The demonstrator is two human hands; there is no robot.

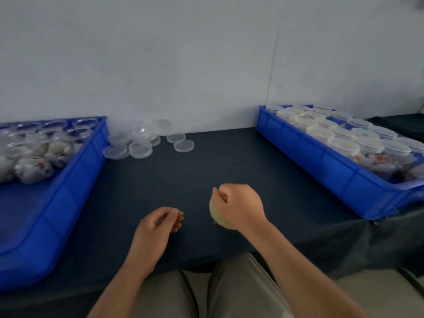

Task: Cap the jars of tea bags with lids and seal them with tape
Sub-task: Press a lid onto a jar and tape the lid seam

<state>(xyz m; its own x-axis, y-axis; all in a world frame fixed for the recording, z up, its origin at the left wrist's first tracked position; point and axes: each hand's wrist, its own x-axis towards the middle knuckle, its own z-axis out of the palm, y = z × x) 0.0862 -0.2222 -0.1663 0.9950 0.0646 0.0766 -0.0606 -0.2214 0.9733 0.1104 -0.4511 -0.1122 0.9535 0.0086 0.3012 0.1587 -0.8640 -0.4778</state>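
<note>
My right hand point(238, 206) grips a pale yellowish roll of tape point(218, 218) low over the dark table, near its front edge. My left hand point(158, 228) hovers just left of it with fingers loosely curled and nothing in them. Uncapped clear jars of tea bags point(34, 154) fill the far part of the blue tray on the left point(75, 180). Capped jars point(344, 138) stand in rows in the blue tray on the right point(321, 164). Loose clear lids point(140, 143) lie in a heap by the wall.
The table point(195, 175) has a dark cloth that hangs over its front edge. A white wall closes the back. The near half of the left tray holds no jars. My lap shows below the table edge.
</note>
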